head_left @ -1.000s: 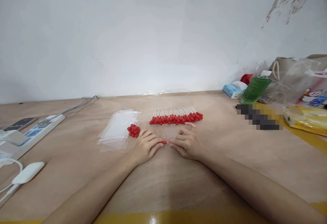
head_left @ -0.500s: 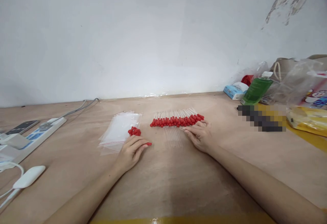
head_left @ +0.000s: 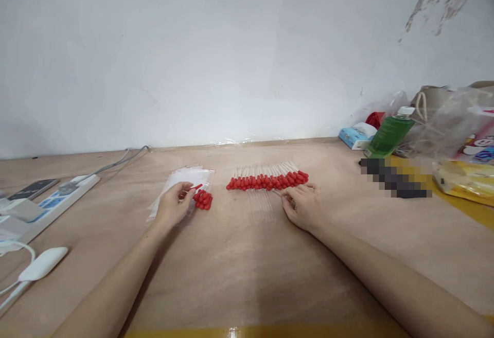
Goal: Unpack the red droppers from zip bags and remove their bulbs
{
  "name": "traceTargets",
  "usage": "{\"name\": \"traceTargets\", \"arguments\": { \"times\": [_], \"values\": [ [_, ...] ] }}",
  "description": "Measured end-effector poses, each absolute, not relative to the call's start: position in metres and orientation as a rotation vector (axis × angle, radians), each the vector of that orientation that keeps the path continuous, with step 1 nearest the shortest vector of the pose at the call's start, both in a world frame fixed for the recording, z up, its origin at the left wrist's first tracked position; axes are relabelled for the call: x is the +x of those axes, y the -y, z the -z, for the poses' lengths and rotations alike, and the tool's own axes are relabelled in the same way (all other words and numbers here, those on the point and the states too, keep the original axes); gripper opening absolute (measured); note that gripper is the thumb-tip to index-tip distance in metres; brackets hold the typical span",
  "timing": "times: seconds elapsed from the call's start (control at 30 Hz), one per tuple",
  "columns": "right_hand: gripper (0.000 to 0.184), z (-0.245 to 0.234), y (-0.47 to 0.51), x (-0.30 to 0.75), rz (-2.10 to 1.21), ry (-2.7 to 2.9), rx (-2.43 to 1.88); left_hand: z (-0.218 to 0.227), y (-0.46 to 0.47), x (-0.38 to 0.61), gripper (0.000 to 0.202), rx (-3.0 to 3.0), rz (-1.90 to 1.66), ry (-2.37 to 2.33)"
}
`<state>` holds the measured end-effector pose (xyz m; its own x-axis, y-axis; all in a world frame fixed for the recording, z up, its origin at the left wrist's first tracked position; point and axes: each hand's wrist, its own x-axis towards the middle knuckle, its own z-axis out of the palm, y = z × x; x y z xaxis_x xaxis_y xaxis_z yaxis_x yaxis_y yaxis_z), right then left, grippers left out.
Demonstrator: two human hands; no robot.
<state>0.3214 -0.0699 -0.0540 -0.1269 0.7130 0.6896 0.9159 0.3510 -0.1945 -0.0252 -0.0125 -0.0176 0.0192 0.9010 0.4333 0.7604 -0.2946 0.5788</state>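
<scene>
My left hand pinches a small red rubber bulb just above a little heap of loose red bulbs, which lies at the edge of a stack of clear zip bags. A row of glass droppers with red bulbs lies in the middle of the wooden table. Several bare glass tubes lie in front of that row. My right hand rests at the row's right end, its fingertips closed on one dropper's glass tube.
A white power strip with cables, a phone and a white adapter lie at the left. At the right stand a green bottle, a tissue pack and plastic bags. A white wall runs behind.
My left hand carried the red bulb from the table's middle leftward to the heap by the zip bags. My right hand went from the middle to the right end of the dropper row.
</scene>
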Motion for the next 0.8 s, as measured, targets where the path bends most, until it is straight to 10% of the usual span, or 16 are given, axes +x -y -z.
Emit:
{"name": "traceTargets", "arguments": {
  "times": [0.4,0.8],
  "values": [
    [0.018,0.041,0.084,0.305,0.345,2.013,-1.368,0.015,0.016,-0.029,0.048,2.247,-0.878,-1.864],
    [0.023,0.044,0.082,0.307,0.283,2.021,-1.384,-0.002,0.025,-0.013,0.031,2.561,-1.162,-1.754]
  ]
}}
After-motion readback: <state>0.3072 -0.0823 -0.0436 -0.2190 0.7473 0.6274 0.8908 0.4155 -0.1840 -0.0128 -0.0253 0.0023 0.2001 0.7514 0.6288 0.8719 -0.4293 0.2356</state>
